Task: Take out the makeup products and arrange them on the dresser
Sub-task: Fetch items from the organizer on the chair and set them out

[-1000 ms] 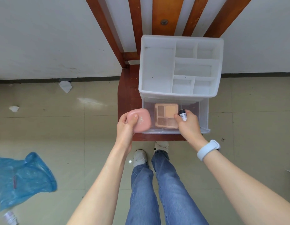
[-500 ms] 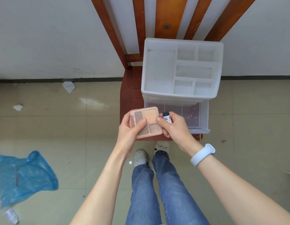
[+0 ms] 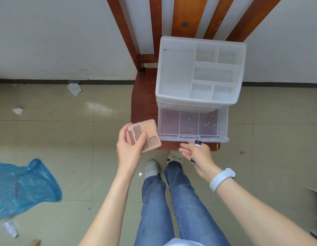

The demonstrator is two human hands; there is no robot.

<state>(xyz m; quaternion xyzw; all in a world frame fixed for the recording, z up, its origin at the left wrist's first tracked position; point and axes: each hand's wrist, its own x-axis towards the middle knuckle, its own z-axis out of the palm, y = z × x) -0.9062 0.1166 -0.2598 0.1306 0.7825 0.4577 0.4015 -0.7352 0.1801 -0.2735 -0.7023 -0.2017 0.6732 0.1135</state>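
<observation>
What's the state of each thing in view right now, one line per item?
drawer: pulled open, nothing visible inside
organizer top tray: compartments empty
eyeshadow palette: gripped by left hand
small tube: held in right hand
blue plastic bag: crumpled on floor

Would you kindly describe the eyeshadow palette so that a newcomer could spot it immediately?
Find the white organizer on the wooden chair. Left of its open clear drawer, the left hand holds a square pink palette. It alone shows tan and brown pans.
</observation>
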